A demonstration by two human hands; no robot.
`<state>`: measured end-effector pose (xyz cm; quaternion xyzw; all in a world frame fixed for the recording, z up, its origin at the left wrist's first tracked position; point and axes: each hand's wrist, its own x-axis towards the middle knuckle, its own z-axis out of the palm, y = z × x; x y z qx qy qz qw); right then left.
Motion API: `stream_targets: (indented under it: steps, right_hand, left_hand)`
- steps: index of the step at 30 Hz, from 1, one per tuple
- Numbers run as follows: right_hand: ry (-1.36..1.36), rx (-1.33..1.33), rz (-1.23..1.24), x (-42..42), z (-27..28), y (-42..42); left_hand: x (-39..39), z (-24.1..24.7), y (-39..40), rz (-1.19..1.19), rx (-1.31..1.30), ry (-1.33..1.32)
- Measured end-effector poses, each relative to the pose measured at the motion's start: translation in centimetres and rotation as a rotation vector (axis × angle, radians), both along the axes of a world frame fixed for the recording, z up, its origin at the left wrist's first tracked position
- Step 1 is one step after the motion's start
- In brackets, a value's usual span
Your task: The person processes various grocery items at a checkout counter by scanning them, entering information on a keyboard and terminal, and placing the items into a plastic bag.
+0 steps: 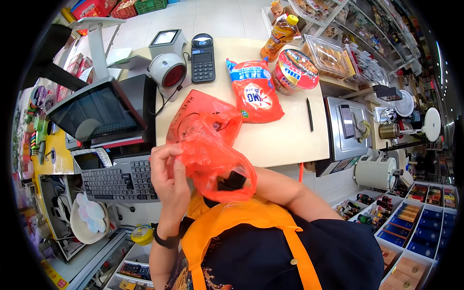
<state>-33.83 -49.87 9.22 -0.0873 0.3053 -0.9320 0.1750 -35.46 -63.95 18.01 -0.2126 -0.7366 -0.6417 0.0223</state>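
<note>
My left hand [168, 177] pinches the edge of a translucent red plastic carrier bag [208, 123] between thumb and fingers. From the right, my right forearm [281, 186] reaches into the bag's mouth. The bag hides that hand, so its finger pose is unclear; something black shows at the wrist. Against the bag's far right side lies a red and blue OMO detergent pouch [255, 90]. Beyond the pouch stand a red instant noodle bowl [295, 72] and an amber drink bottle [279, 36] with a yellow cap. A black pen [310, 114] rests to their right.
A card terminal [203, 59] and a white scanner [168, 70] stand at the counter's far left. Left of the bag are a monitor [98, 112] and keyboard [116, 183]. A metal scale [346, 130] holding a phone [347, 121] borders the counter [286, 145] on the right.
</note>
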Motion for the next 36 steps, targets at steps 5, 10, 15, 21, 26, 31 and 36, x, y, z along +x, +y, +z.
stream_targets:
  steps: [5,10,15,21,26,31,36]
  right_hand:
    - [0.599,1.106,-0.075,-0.4,7.5,6.7]
    - [-0.128,1.173,-0.131,-3.1,11.2,13.5]
    - [0.181,2.403,-0.715,-7.7,-0.4,13.1]
    - [0.129,2.378,-0.663,-7.7,-2.9,12.8]
    - [0.269,1.978,-0.644,-5.3,1.0,15.9]
    - [-0.133,0.785,-0.471,-1.8,8.9,18.6]
    - [-0.198,0.444,-0.369,-0.1,12.2,15.9]
  left_hand:
    - [0.5,2.8,1.3,0.112,0.190,-0.052]
    - [1.4,2.9,1.7,0.134,0.146,0.010]
    - [1.6,2.3,2.0,0.073,-0.089,-0.066]
    - [0.9,1.8,-0.1,-0.044,-0.318,-0.198]
    - [-0.4,1.9,0.2,-0.111,-0.313,-0.101]
    - [-2.3,1.4,0.0,-0.183,-0.073,-0.091]
    - [-4.4,0.3,0.7,-0.285,0.187,-0.564]
